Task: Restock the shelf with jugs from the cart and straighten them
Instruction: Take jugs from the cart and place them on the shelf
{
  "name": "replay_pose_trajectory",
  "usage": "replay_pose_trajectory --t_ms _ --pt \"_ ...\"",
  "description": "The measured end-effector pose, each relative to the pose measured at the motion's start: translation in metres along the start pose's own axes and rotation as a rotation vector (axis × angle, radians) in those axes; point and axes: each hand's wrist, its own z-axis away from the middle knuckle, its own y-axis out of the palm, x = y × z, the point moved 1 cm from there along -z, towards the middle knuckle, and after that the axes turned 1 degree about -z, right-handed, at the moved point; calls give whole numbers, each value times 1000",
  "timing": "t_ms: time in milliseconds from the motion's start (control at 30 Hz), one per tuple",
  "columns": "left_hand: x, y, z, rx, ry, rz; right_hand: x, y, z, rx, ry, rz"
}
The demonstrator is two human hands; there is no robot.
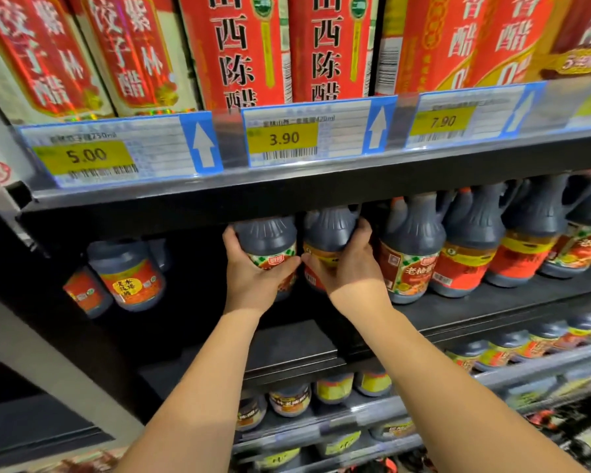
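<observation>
Two dark jugs with red-and-green labels stand side by side on the middle shelf. My left hand grips the left jug around its body. My right hand grips the right jug, fingers wrapped over its right side. The tops of both jugs are hidden behind the edge of the shelf above. To their right runs a row of several matching jugs with orange caps. The cart is not in view.
Two squat dark jars sit at the shelf's far left, with a dark gap between them and my hands. Red cartons fill the top shelf above price tags. Lower shelves hold more jars.
</observation>
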Motion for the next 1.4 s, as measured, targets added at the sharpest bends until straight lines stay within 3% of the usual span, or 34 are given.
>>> replay_pose_trajectory --t_ms 267,767,967,1167,1300,1400 --pt "-1 7 -12 9 -34 -70 3 0 -20 -8 65 257" --pt "-6 32 -31 -48 -60 -231 -3 8 -37 3 67 144" --pt "-7 33 -31 -20 -59 -206 -6 8 -37 10 92 131" --pt "1 24 -4 27 -185 -89 -6 2 -15 42 110 211" --pt "-8 21 25 -10 -272 112 -3 -23 25 -37 -11 158" --pt "-16 17 65 0 -74 -90 -8 -47 62 -187 -137 166"
